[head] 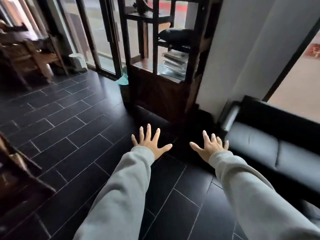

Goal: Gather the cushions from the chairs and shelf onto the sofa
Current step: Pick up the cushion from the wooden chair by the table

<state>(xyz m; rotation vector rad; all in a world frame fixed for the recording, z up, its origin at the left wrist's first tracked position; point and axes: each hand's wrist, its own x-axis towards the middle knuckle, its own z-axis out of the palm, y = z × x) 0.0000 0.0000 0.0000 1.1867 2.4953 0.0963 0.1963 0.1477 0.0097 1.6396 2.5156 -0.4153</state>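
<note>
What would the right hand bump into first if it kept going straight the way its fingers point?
Probably the wall beside the dark wooden shelf. The open right hand points up the picture between shelf and sofa, though depth is hard to judge.

Layout, from where I stand: floor (pixel 72 135) underfoot and ahead. My left hand (pixel 150 143) and right hand (pixel 210 147) held out side by side, apart, fingers spread, holding nothing. Shelf unit (pixel 166 94) straight ahead, beyond my hands. On one of its shelves, a cushion (pixel 176 37); on the shelf below, a stack of papers (pixel 174 64). Sofa (pixel 270 146) to my right, against the wall, right of the shelf unit. Chair (pixel 32 56) far left, near the glass doors (pixel 98 32).
</note>
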